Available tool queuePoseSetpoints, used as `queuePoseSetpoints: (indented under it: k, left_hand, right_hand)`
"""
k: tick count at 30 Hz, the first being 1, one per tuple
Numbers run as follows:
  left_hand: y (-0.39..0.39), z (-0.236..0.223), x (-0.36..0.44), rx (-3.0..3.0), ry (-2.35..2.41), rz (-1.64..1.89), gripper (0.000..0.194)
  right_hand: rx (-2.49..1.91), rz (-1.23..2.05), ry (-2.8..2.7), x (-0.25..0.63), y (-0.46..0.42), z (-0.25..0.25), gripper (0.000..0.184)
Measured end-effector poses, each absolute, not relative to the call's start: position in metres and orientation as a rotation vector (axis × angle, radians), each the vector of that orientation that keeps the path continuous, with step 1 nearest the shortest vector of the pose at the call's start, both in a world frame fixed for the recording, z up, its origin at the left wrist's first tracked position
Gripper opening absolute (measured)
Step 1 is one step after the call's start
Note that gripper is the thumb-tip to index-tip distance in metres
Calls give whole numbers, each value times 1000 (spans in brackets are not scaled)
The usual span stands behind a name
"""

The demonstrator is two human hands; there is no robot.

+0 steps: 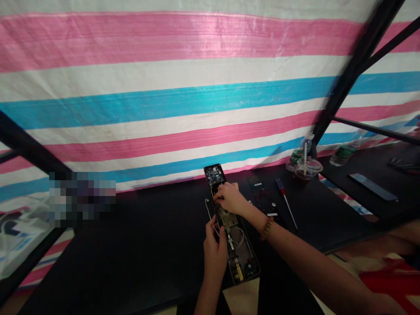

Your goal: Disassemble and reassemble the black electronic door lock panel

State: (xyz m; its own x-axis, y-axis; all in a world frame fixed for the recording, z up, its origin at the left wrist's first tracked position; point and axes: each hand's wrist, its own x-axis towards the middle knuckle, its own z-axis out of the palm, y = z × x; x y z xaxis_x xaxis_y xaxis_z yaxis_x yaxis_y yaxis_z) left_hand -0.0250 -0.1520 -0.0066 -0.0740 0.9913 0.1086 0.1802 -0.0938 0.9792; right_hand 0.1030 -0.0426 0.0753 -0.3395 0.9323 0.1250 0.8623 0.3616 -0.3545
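A long, dark, opened electronic lock housing [252, 267] lies on the black table, its far end pointing away from me. A circuit board [215, 175] shows at that far end, and brass-coloured metal parts [239, 269] sit at the near end. My left hand [215, 245] grips the housing's left side, thumb on top. Over the middle of the housing, my right hand [231, 199] has its fingers pinched together inside it; whatever is between them is hidden. A thin white cable [208, 208] sticks out on the left, and another white wire curls inside.
Right of the housing lie a dark panel [259, 192] and a screwdriver [287, 203]. Behind them stand a plastic bottle [295, 157] and a cup with a straw [308, 168]. Another table at right holds a flat grey-blue piece [373, 187]. A striped sheet [183, 105] hangs behind.
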Motion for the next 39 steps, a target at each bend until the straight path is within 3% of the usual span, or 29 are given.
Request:
queuePoseSetpoints:
  k: [26, 39]
  left_hand:
    - [-152, -7, -25, 1352, 1352, 1233, 44]
    - [-152, -3, -24, 1391, 1342, 1247, 43]
  right_hand:
    - [-1504, 277, -2235, 105, -45, 68, 9]
    - [-1531, 293, -2258, 104, -42, 71, 12]
